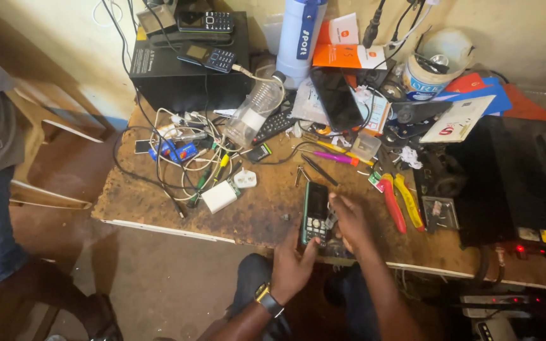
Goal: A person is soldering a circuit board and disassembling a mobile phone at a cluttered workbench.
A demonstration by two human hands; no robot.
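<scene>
Worn workbench (pixel 159 211) | keypad phone (pixel 315 213) between hands | left grip (pixel 292 268) thumb on it | right grip (pixel 349 218) closure unclear

I am looking down at a small phone repair workshop. The worn, stained wooden bench (pixel 248 215) is crowded with keypad phones (pixel 206 22), a smartphone (pixel 336 98), tangled charger cables (pixel 178 158), tweezers (pixel 320 169), screwdrivers (pixel 336 156) and red and yellow pliers (pixel 400 202), all pushed against a bare, scuffed wall (pixel 52 38).
</scene>
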